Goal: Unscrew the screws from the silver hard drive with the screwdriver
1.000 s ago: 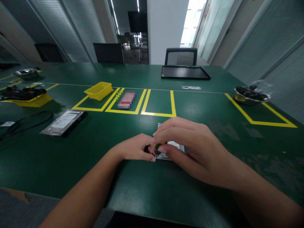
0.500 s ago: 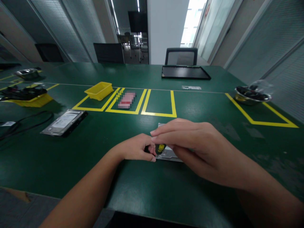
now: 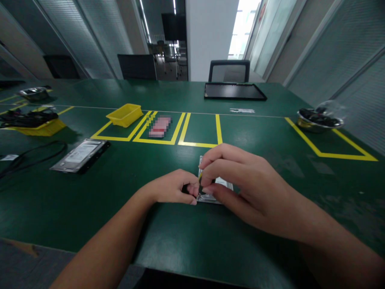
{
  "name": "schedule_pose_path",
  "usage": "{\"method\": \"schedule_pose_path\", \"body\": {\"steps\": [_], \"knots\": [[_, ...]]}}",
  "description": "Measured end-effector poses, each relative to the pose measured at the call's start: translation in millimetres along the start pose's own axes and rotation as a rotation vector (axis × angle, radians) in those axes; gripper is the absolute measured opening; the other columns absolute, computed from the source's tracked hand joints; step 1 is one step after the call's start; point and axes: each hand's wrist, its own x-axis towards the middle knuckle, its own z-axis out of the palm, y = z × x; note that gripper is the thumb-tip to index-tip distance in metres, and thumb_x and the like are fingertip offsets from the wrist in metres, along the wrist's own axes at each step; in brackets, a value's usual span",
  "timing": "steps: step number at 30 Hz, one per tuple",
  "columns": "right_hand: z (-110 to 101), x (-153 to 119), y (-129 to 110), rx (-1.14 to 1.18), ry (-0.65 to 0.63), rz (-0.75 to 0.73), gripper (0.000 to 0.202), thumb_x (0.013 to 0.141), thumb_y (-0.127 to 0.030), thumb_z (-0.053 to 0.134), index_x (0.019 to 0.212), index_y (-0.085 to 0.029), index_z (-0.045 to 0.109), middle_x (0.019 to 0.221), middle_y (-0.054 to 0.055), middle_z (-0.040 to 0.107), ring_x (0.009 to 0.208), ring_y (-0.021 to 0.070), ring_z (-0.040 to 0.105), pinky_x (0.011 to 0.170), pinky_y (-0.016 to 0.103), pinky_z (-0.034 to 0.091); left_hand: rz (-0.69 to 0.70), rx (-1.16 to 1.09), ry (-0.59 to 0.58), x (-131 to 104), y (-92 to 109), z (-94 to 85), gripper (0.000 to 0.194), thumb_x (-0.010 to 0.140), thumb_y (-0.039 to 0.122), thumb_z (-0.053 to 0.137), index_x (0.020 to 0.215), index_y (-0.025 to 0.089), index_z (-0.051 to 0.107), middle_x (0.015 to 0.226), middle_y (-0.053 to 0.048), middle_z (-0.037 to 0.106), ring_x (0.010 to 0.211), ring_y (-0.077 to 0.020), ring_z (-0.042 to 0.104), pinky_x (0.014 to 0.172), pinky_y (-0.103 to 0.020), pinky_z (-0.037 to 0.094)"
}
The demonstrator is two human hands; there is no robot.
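Toward the middle of the near edge, on the table [image 3: 168,237]: 1 silver hard drive [image 3: 215,199], partly hidden under the hands.
Right hand [image 3: 255,192]: grip narrow, thumb and fingers pinching a small dark-and-yellow tool [image 3: 201,186] over the drive's left part; its tip is hidden.
Left hand [image 3: 174,188]: at the drive's left edge, thumb and forefinger apart, other fingers curled; I cannot tell whether the grip clamps anything.
Left side: a 2nd drive [image 3: 78,155], lying flat; a black cable [image 3: 57,145] and a yellow bin [image 3: 45,127] of cables nearer the left edge.
Beyond the hands: 1 yellow tray [image 3: 124,116] and 1 blurred pink item [image 3: 160,127] by yellow tape.
Right side: 1 metal bowl [image 3: 314,127] with dark contents.
Far edge: 1 flat black panel [image 3: 235,92].
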Motion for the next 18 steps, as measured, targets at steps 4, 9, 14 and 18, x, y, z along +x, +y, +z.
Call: {"method": "schedule_pose_path", "body": {"steps": [4, 9, 14, 18], "knots": [[2.0, -1.4, 3.5, -0.003, 0.029, -0.032, 0.016, 0.092, -0.011, 0.047, 0.102, -0.014, 0.059, 0.109, 0.006, 0.062, 0.101, 0.0129, 0.055, 0.089, 0.026, 0.045, -0.014, 0.057, -0.005, 0.6, -0.9, 0.2, 0.018, 0.077, 0.03, 0.073, 0.086, 0.016, 0.068, 0.082, -0.001, 0.067, 0.076, -0.0164, 0.062, 0.067, -0.025, 0.048], [3.0, -2.8, 5.7, 0.004, 0.038, -0.061, 0.031, 0.089, -0.007, 0.048, 0.117, -0.016, 0.06, 0.121, 0.005, 0.064, 0.113, 0.0134, 0.057, 0.099, 0.028, 0.045, -0.027, 0.11, 0.003, 0.9, 1.5, -0.1, 0.018, 0.076, 0.032, 0.073, 0.081, 0.015, 0.068, 0.076, -0.001, 0.067, 0.068, -0.0153, 0.062, 0.062, -0.025, 0.046], [0.6, -4.3, 4.7, 0.019, -0.001, -0.066, 0.044, 0.083, 0.001, 0.05, 0.122, -0.017, 0.06, 0.131, 0.003, 0.06, 0.122, 0.0125, 0.055, 0.105, 0.026, 0.043, -0.072, 0.119, -0.003, 0.3, 4.7, 0.3, 0.02, 0.078, 0.034, 0.071, 0.082, 0.015, 0.069, 0.08, -0.002, 0.07, 0.074, -0.0174, 0.064, 0.066, -0.026, 0.046], [-0.6, -4.4, 5.0, 0.015, -0.013, -0.075, 0.043, 0.083, 0.002, 0.051, 0.122, -0.015, 0.061, 0.131, 0.003, 0.06, 0.121, 0.0104, 0.055, 0.105, 0.022, 0.041, -0.085, 0.118, -0.009, -0.1, 4.9, 0.9, 0.019, 0.079, 0.033, 0.071, 0.085, 0.015, 0.07, 0.083, -0.003, 0.07, 0.076, -0.0181, 0.064, 0.069, -0.027, 0.047]]}}
